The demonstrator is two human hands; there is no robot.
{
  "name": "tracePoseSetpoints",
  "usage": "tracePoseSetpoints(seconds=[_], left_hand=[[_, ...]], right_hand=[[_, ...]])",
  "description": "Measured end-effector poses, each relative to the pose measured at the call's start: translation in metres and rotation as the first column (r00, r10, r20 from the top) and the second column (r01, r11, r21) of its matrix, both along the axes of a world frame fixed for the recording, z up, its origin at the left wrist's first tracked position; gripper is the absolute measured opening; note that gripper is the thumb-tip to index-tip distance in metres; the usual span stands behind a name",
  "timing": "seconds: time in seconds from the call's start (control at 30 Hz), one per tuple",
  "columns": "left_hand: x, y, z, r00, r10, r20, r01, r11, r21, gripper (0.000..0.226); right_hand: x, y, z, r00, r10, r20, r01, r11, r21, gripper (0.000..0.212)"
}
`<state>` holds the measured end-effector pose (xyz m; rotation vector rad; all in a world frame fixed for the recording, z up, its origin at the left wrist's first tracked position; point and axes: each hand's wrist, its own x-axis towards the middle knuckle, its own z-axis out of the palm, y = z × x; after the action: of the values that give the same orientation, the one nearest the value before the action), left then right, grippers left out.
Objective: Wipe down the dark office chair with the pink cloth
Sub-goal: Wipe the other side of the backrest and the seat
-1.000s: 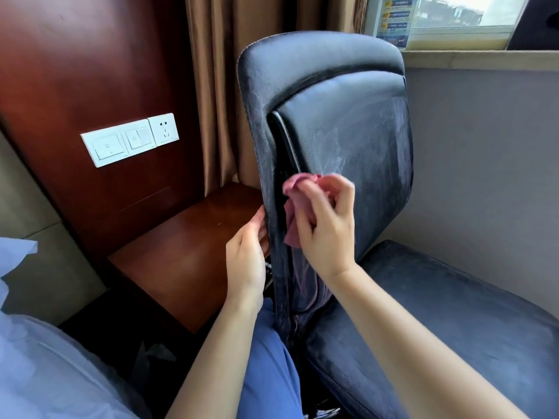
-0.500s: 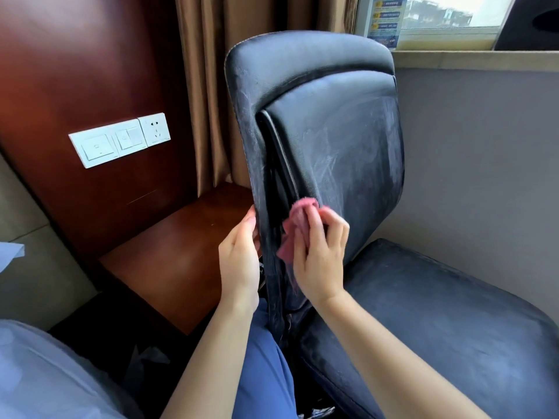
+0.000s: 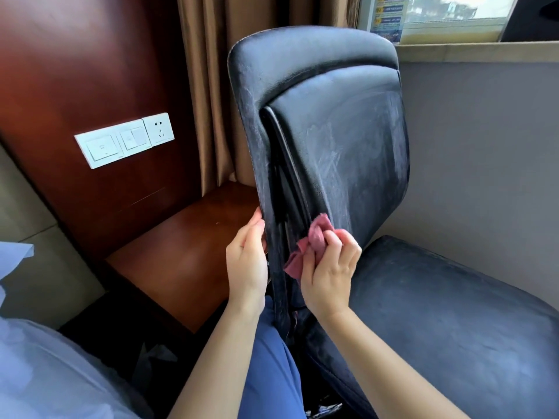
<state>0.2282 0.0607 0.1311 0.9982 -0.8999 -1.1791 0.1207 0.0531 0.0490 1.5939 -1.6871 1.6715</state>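
Lower now than a second ago, the right hand (image 3: 328,275) has slid down the left edge of the dark office chair (image 3: 338,152), from around mid-height of the backrest toward its bottom, close to where the backrest meets the seat. Its fingers are bunched around the pink cloth (image 3: 308,246), pressing it into the narrow groove between the outer frame of the backrest and the inner padded panel. The left hand (image 3: 246,261) has come down with it and grips the outer rim of the backrest from the left, thumb in front, fingers wrapped behind out of sight.

Pale dusty streaks show across the padded panel above the cloth. The seat spreads out to the right, dull and dusty.

Room to move is tight on the left: a reddish wooden side table (image 3: 187,252) sits just beside the backrest, with a wooden wall panel behind it carrying a white switch plate (image 3: 125,140). Brown curtains (image 3: 208,86) hang directly behind the chair's top. To the right, a grey wall runs close along the seat below a window sill (image 3: 478,49). A blue-clad leg (image 3: 272,373) presses against the chair's near edge.
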Motion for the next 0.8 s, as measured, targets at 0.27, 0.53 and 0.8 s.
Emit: tracePoseSetpoints(seconds=[0.27,0.53,0.8], left_hand=[[0.000,0.000,0.000,1.000,-0.006,-0.020,0.007,1.000,0.005,0.029],[-0.001,0.001,0.000,1.000,-0.011,-0.006,0.011,1.000,-0.009,0.031],[0.001,0.001,0.001,0.999,-0.030,-0.013,0.030,0.999,0.015,0.030]], right_hand=[[0.009,-0.021,0.046,0.997,-0.024,-0.074,0.017,0.995,-0.097,0.016],[0.008,-0.016,0.038,0.999,-0.004,-0.037,0.001,0.998,-0.066,0.014],[0.006,-0.023,0.049,0.991,-0.026,-0.128,0.010,0.992,-0.127,0.024]])
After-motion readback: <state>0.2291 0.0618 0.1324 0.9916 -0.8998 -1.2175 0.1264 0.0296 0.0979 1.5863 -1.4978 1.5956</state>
